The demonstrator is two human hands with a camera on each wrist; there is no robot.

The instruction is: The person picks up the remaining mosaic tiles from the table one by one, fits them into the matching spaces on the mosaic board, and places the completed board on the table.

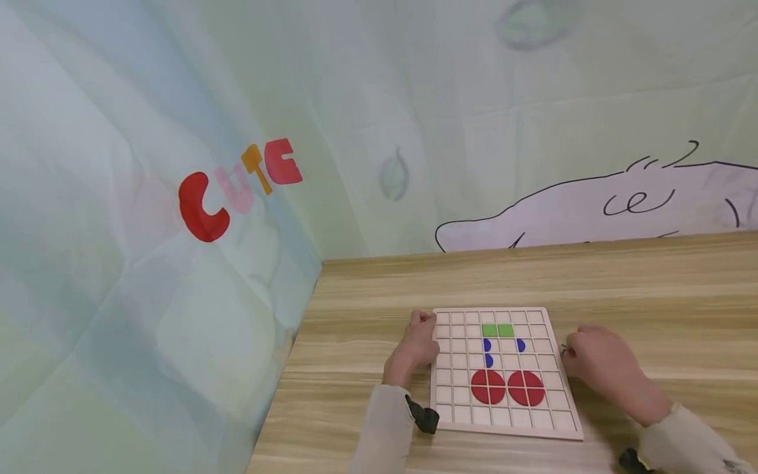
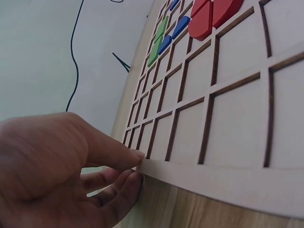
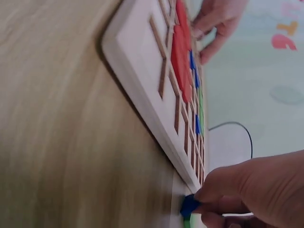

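A pale wooden grid board (image 1: 460,415) lies on the table. Red quarter-circle pieces (image 1: 481,380) make up two circles in its near rows. Three blue half-round pieces (image 1: 487,345) sit farther up, below two green square pieces (image 1: 489,330). My left hand (image 1: 418,342) grips the board's left edge, thumb on the rim and fingers curled against its side and underside, as the left wrist view shows. Beside the right edge, my right hand (image 1: 604,365) pinches a small blue piece (image 3: 189,205). A bit of green (image 3: 187,220) shows just below that piece; whether it is held too, I cannot tell.
The board rests on a wood-grain table (image 1: 355,296). Printed cloth (image 1: 367,99) hangs behind and to the left, bearing coloured letters (image 1: 204,207) and a line drawing (image 1: 568,207). A dark strap (image 1: 423,415) hangs at the left wrist.
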